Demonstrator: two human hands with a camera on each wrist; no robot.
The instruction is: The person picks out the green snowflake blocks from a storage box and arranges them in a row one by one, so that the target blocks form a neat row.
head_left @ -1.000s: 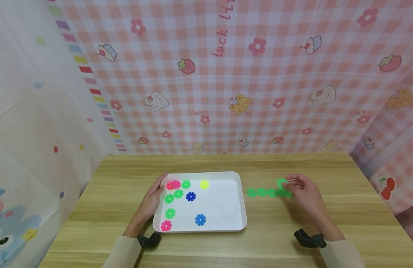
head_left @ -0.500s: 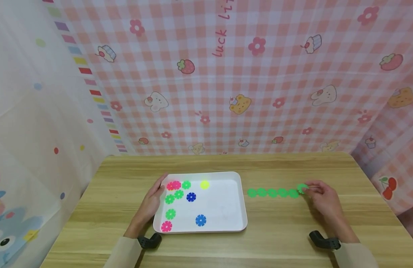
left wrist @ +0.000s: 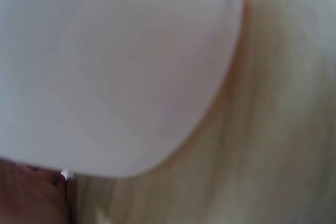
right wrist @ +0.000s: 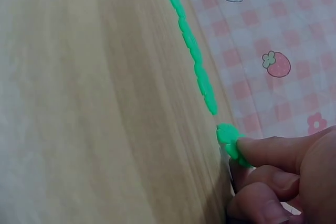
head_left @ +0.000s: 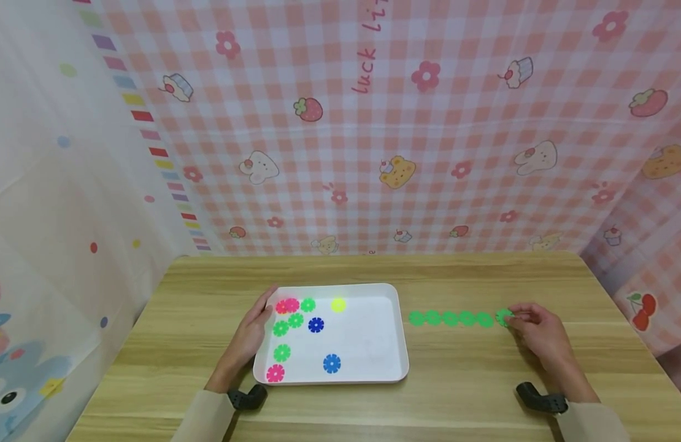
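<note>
Between thumb and fingers, my right hand (head_left: 542, 331) pinches a green notched plastic disc (head_left: 504, 317) at the right end of a row. In the right wrist view this green disc (right wrist: 230, 141) is tilted, with a small gap to the last disc of the row. Several more green discs form that row (head_left: 451, 318) on the table. My left hand (head_left: 249, 334) grips the left side of a white tray (head_left: 368, 377), its thumb over the rim. In the left wrist view the tray (left wrist: 115, 77) is blurred and fills much of the picture.
Inside the tray lie pink discs (head_left: 275, 372), several green discs (head_left: 282, 352), a yellow disc (head_left: 338, 305), a dark blue disc (head_left: 315, 325) and a lighter blue disc (head_left: 332, 363). A checked cloth (head_left: 340, 153) hangs behind the wooden table (head_left: 456, 393).
My right hand has moved right with the green disc, from above the row to its right end, and lowered it to the table. The left hand and tray stay put.
</note>
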